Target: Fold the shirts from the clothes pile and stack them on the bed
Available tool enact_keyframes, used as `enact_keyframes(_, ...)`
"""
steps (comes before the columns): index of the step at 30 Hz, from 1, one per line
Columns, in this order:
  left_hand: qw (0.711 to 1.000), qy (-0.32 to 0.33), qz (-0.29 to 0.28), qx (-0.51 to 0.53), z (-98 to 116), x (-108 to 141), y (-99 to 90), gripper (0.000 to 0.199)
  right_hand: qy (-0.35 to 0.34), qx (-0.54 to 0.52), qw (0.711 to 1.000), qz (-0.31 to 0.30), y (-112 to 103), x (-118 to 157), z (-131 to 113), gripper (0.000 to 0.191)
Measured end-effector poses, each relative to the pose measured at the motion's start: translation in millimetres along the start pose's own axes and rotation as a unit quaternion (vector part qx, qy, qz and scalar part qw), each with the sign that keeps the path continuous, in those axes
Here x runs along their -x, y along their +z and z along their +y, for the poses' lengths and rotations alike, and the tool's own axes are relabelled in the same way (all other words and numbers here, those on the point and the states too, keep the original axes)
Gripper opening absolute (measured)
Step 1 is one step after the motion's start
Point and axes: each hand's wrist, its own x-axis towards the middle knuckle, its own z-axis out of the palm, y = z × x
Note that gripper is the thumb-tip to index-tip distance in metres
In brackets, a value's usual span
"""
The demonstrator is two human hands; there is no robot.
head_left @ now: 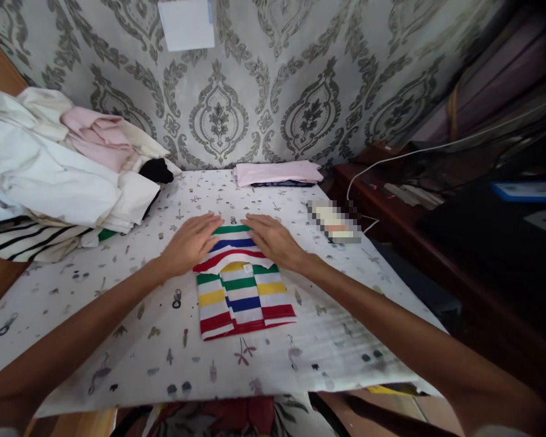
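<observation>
Evidently, striped garment [241,294] is being steadied btwn & partly under fingers of L hand [188,244] & R hand [276,244], all lying straight, unclenched, prob. so top fold isn't shifting

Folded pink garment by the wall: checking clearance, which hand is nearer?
Right: the right hand is in front of the folded pink garment; the left hand is farther off, front-left.

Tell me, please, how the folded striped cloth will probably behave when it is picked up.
The striped cloth will probably be floppy: its upper flap curves softly at the edge. Lifted by one corner, it may unfold, as no fastening shows across its folds. It is likely light, being thin-looking fabric folded into a small bundle.
</observation>
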Motion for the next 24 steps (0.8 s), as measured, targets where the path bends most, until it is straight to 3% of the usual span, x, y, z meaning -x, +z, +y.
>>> enact_keyframes(3, 0.996, 0.018, -0.080, -0.038, 2.3, -8.2, 34.8, 0.069, -0.020, 0.040, 0.995, -0.088, 25.2, -10.1, -0.3, 0.054)
enact_keyframes(6, 0.991, 0.013, -0.128, -0.048, 0.8, -7.1, 48.8, 0.075, -0.019, 0.047, 0.989, -0.140, 38.7, -9.7, 7.5, 0.060)
enact_keyframes(9, 0.991, 0.004, -0.134, -0.011, -3.7, -5.3, 37.7, 0.076, -0.017, 0.001, 0.991, -0.130, 36.0, -9.5, 18.9, 0.065)
enact_keyframes(12, 0.993, -0.046, -0.105, 0.040, -14.0, -7.3, 15.2, 0.073, -0.002, -0.054, 0.993, -0.102, 24.5, -15.7, 32.9, 0.063)
enact_keyframes(16, 0.982, -0.140, -0.119, 0.038, -31.3, -17.0, -8.7, 0.074, 0.042, -0.059, 0.986, -0.151, 9.8, -32.8, 49.5, 0.064)
enact_keyframes(19, 0.969, -0.188, -0.153, 0.047, -37.7, -26.9, -16.0, 0.058, 0.087, -0.086, 0.976, -0.179, 2.6, -48.0, 54.4, 0.072)
enact_keyframes(21, 0.960, -0.213, -0.165, 0.069, -38.1, -31.8, -18.0, 0.040, 0.120, -0.106, 0.968, -0.194, -1.4, -55.9, 54.4, 0.062)
enact_keyframes(24, 0.946, -0.240, -0.152, 0.154, -35.5, -32.8, -21.4, 0.026, 0.144, -0.131, 0.962, -0.193, -7.4, -59.5, 52.2, 0.030)
